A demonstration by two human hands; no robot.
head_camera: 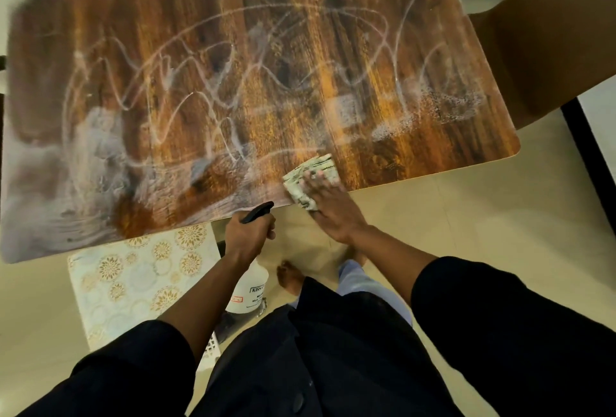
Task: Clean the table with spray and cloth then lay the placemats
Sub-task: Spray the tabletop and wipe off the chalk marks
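Brown chair [546, 40] at the far right corner, beige tiled floor [466, 216], white perforated basket [209, 348] underfoot

- one desk [100, 26], wood-grained, with white smears across its top
- one cloth [308, 180], crumpled, at the near edge of the desk
- one spray bottle [248, 286], white with a black trigger head
- one patterned placemat [133, 276] in view below the desk edge; whether more lie under it cannot be told
- two hands: the left hand [248, 233] and the right hand [333, 213]
- one bare foot [290, 275] on the floor
- one brown chair back [550, 40] at the right
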